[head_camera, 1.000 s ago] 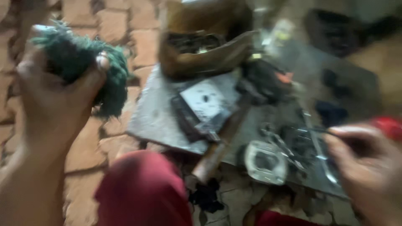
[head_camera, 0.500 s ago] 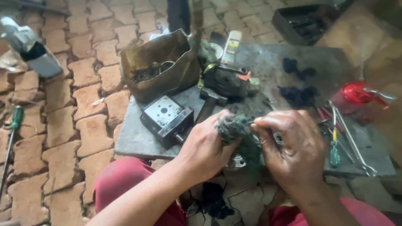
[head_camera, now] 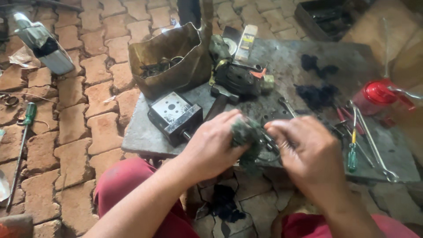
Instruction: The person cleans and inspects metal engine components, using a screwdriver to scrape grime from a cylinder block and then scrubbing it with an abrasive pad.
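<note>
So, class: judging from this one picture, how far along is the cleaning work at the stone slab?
Looks done: the black block with a white face sits set aside on the slab.
In hand: the left hand presses a dark green rag wad against a small metal part that the right hand grips.
Seemingly left: the dark greasy housing and black rags.

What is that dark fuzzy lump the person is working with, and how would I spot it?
Look at the grey stone slab on the brick floor, then its near edge. There the left hand and right hand meet around a dark green wad of rag, soft and frayed, unlike the metal tools nearby.
</note>
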